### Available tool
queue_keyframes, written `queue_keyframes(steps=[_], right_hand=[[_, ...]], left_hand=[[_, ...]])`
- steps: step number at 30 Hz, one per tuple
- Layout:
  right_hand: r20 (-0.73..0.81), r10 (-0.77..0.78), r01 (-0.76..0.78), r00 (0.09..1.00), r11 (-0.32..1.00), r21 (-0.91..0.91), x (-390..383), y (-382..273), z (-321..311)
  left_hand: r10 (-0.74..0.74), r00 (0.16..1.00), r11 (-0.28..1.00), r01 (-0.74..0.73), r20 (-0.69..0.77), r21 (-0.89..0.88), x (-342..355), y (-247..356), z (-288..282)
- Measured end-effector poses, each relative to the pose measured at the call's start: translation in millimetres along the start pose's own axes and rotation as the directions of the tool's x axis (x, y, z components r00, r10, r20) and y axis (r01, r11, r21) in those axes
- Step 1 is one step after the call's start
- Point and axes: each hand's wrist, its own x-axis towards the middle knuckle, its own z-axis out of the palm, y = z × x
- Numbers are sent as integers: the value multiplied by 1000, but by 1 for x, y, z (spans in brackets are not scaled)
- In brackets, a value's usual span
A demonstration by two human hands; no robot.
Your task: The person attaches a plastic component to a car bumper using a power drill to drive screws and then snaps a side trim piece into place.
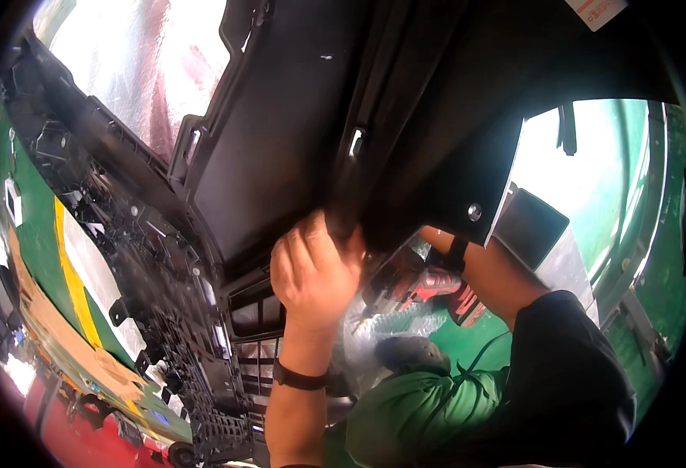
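Observation:
A large black plastic car bumper [281, 132] fills the upper middle of the view, its inner side toward me. My left hand [316, 261] is closed on a raised edge of it, with bent fingers and thumb pressing the plastic. On the right, my right hand [434, 237] reaches behind the bumper's lower corner. Only part of it shows past the dark wristband, so its fingers are hidden. A red and black cordless drill [429, 287] is just below that wrist. Whether the right hand touches the drill cannot be seen.
Clear bubble wrap [386, 335] lies below the drill. A dark flat pad [532, 226] is by my right forearm. Black openwork plastic parts [179, 312] run down the left. Beyond them are a yellow floor line [78, 281] and cardboard [39, 312] on green floor.

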Motion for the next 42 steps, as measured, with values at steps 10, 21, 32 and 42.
queue_keyframes(steps=[10,21,32,42], right_hand=[[-113,107,-86,988,981,173,8,9,-14],[-245,293,260,924,-12,965,-4,-57,-31],[-356,324,352,877,73,933,-101,-103,-7],[-182,137,63,974,606,793,-204,-134,-4]], left_hand=[[-91,976,990,110,198,-87,3,2,-6],[-50,991,995,60,127,-83,-2,0,-20],[45,991,980,-18,130,-200,-50,44,-64],[121,983,963,-82,141,-258,-102,70,-73]])
